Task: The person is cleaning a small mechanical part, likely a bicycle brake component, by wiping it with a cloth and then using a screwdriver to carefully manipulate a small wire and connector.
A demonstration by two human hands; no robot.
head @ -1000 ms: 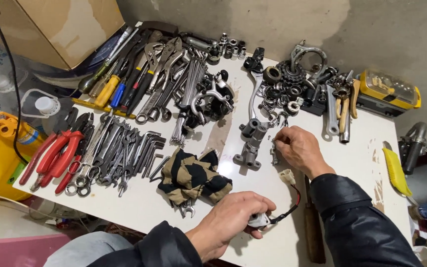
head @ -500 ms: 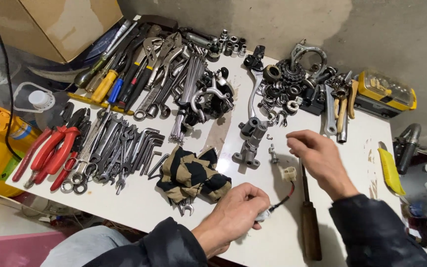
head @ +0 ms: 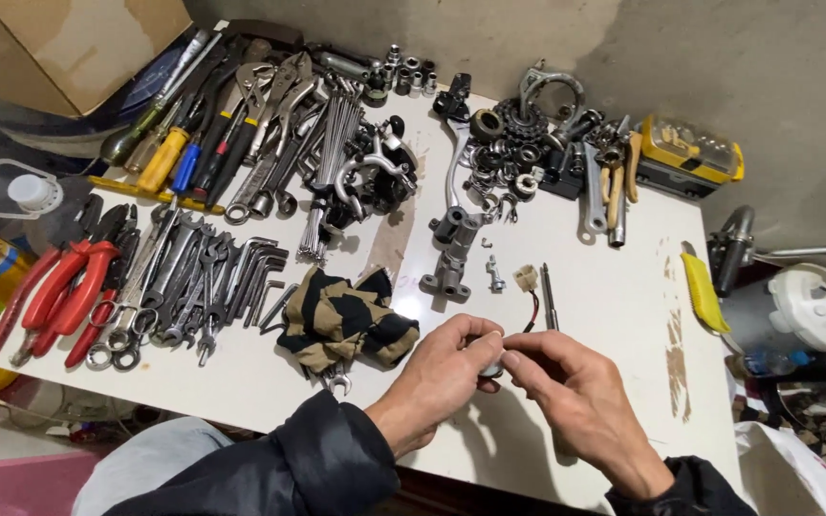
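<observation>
My left hand (head: 449, 371) and my right hand (head: 574, 394) meet over the near edge of the white table (head: 614, 325). Together they pinch a small dark part (head: 491, 367), mostly hidden by the fingers. A thin red and black wire (head: 532, 311) runs from it up to a small white plug (head: 526, 277) lying on the table. Just right of the plug lies a slim metal rod (head: 548, 296). A black and tan striped cloth (head: 344, 320) lies left of my left hand, partly over a spanner.
Rows of spanners and hex keys (head: 205, 277), red-handled pliers (head: 61, 287), screwdrivers (head: 176, 153) and metal bike parts (head: 518, 143) cover the table's left and back. A yellow case (head: 692, 153) sits at the back right. A cardboard box (head: 78, 43) stands at the far left.
My right hand has come back from the small parts in the middle of the table to join my left hand on the wired part. The view has tilted slightly.
</observation>
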